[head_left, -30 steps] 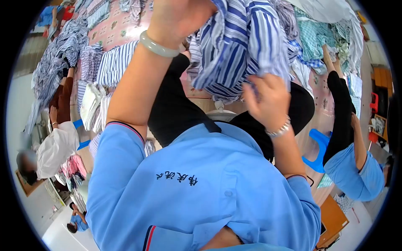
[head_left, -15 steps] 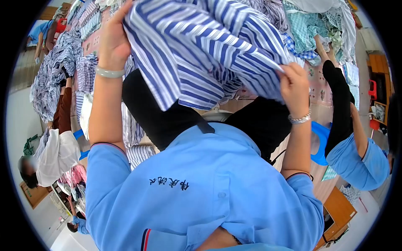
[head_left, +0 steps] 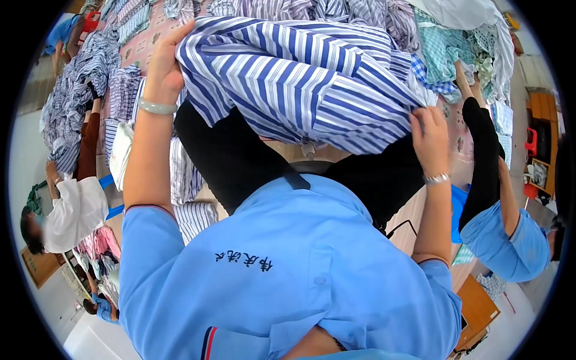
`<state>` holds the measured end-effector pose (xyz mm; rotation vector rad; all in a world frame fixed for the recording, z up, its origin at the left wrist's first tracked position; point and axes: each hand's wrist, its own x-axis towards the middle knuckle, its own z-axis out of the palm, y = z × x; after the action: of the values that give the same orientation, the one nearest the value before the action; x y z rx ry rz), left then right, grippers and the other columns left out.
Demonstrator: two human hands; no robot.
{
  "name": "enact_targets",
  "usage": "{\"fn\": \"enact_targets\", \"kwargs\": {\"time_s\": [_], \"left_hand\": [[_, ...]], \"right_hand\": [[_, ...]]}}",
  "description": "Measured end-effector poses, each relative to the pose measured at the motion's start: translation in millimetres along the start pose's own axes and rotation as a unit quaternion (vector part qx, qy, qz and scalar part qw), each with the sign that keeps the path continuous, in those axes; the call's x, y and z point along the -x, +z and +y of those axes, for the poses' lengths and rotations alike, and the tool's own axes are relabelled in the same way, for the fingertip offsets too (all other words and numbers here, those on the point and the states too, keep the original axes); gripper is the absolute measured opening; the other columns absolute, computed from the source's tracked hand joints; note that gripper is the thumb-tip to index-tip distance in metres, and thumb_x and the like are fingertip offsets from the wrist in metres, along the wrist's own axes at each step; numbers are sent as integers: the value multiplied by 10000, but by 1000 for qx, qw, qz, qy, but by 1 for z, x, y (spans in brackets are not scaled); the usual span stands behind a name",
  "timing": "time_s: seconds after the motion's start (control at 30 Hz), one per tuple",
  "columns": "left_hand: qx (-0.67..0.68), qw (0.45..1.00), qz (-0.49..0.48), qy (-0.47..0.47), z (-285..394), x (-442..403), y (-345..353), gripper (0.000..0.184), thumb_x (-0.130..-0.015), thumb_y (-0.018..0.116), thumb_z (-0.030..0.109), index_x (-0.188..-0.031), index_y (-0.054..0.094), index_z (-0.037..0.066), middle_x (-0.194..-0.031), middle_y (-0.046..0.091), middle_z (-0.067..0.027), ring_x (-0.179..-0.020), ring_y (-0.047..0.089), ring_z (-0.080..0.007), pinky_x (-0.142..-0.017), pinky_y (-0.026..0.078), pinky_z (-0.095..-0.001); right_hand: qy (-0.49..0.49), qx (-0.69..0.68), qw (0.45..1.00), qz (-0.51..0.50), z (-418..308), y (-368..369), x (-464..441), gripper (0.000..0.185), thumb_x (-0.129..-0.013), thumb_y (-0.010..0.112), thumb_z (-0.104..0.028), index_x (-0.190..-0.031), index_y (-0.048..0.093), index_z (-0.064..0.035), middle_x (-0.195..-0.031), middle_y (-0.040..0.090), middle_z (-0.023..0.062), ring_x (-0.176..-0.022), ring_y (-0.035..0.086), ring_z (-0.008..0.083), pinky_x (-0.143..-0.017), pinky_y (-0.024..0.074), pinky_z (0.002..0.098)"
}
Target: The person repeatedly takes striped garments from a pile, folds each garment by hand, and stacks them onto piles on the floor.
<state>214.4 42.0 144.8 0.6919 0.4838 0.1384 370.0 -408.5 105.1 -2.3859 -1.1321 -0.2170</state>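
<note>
Across my lap, at the table's edge, a blue-and-white striped shirt (head_left: 288,84) is stretched between both hands. My left hand (head_left: 165,63) grips its left end, thumb showing and the other fingers partly behind the cloth. At the opposite end, my right hand (head_left: 429,135) pinches an edge of the cloth with curled fingers. The fabric lies in loose folds, with a sleeve-like panel toward the right and its lower edge hanging over my knees.
Heaps of striped laundry (head_left: 78,84) cover the left of the pink table (head_left: 144,48); green checked cloth (head_left: 441,45) lies at right. Folded striped pieces (head_left: 195,219) are stacked by my left thigh. Co-workers sit at both sides, one in white (head_left: 78,213), one in blue (head_left: 507,243).
The striped shirt has come down and spread flatter, showing more of the table behind it. My right hand has moved slightly down and outward; my left hand is nearly in place.
</note>
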Motion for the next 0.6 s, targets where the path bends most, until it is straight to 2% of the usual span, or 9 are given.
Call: {"fn": "enact_targets", "kwargs": {"time_s": [0.07, 0.13, 0.23, 0.3, 0.33, 0.43, 0.53, 0.6], "left_hand": [[19, 1000, -15, -14, -9, 0, 11, 221, -880, 515, 152, -929, 589, -50, -866, 650, -174, -747, 655, -258, -697, 552, -364], [62, 996, -71, -9, -15, -3, 17, 244, -895, 486, 163, -928, 586, -56, -869, 649, -180, -746, 655, -265, -697, 552, -366], [50, 995, -83, 10, -23, -14, 16, 239, -899, 488, 161, -913, 599, -51, -867, 650, -179, -749, 654, -258, -689, 555, -356], [30, 995, -44, 84, -28, -20, 15, 255, -909, 470, 170, -923, 588, -56, -863, 650, -163, -748, 651, -248, -680, 554, -336], [37, 994, -80, 58, -27, -21, 19, 254, -910, 468, 170, -924, 590, -52, -866, 651, -162, -750, 651, -244, -682, 553, -336], [36, 993, -104, 51, -32, -23, 33, 246, -905, 478, 168, -927, 594, -47, -868, 654, -156, -749, 652, -241, -679, 552, -338], [51, 991, -123, 29, -25, -27, 32, 241, -901, 487, 172, -914, 603, -39, -867, 657, -156, -741, 653, -246, -678, 550, -336], [19, 993, -102, 54, -18, -25, 29, 242, -901, 488, 177, -909, 606, -34, -866, 658, -158, -737, 653, -249, -681, 548, -339]], "right_hand": [[3, 90, 996, 18, 6, 25, 0, 205, -713, 690, -202, -774, 567, -50, -772, 530, 93, -723, 528, 285, -637, 394, 376], [3, 70, 997, 43, -6, 49, -3, 186, -717, 694, -199, -726, 569, -62, -717, 522, 80, -693, 527, 269, -629, 391, 365], [-32, -12, 988, 153, -39, 72, -4, 183, -733, 685, -171, -645, 558, -73, -621, 480, 49, -618, 500, 231, -615, 381, 342], [-90, -45, 987, 125, -53, 78, 5, 211, -709, 701, -252, -740, 608, -65, -705, 508, 52, -690, 505, 228, -717, 382, 365], [-122, -52, 985, 108, -61, 83, 9, 275, -700, 705, -310, -792, 631, -62, -750, 521, 58, -732, 509, 230, -765, 377, 380], [-107, -38, 993, -3, -71, 102, 16, 595, -661, 666, -525, -1006, 620, -42, -906, 524, 82, -869, 491, 235, -873, 325, 419], [-99, -60, 993, -23, -71, 125, 15, 599, -666, 666, -527, -1007, 612, -37, -953, 527, 107, -913, 487, 262, -892, 307, 463], [-99, -80, 991, -27, -76, 141, 11, 585, -669, 668, -514, -1003, 610, -37, -959, 529, 113, -926, 484, 272, -896, 303, 469]]}}
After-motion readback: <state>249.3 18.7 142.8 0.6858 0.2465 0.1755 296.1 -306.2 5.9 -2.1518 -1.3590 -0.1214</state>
